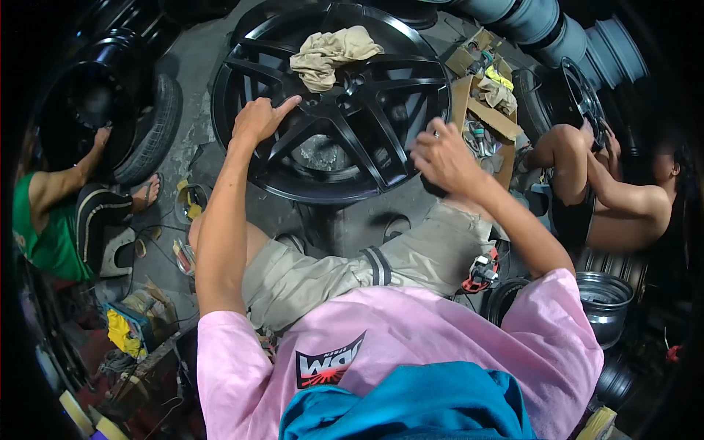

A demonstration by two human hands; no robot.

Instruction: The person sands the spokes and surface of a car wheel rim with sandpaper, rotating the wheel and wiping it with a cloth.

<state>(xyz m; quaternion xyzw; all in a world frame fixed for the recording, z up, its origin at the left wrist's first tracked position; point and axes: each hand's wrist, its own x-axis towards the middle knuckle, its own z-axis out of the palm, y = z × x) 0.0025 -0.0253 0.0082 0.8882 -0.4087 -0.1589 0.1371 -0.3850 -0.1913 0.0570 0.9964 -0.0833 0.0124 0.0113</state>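
A black multi-spoke wheel rim (348, 128) lies face up in front of my knees. My left hand (258, 121) is on its left spokes, thumb stretched toward the hub and the other fingers curled down over a spoke. At the right edge of the rim, my right hand (444, 155) is closed, its fingers bent inward and slightly blurred. Whatever is in those fingers, if anything, is hidden. A crumpled beige cloth (334, 55) rests on the far spokes near the hub.
Right of the rim stands a cardboard box (480, 121) of tools and rags. Seated people work at wheels on the left (55, 213) and right (616, 183). A tire (155, 132) leans at left. Silver rims (605, 293) and grey rims (543, 29) are at right.
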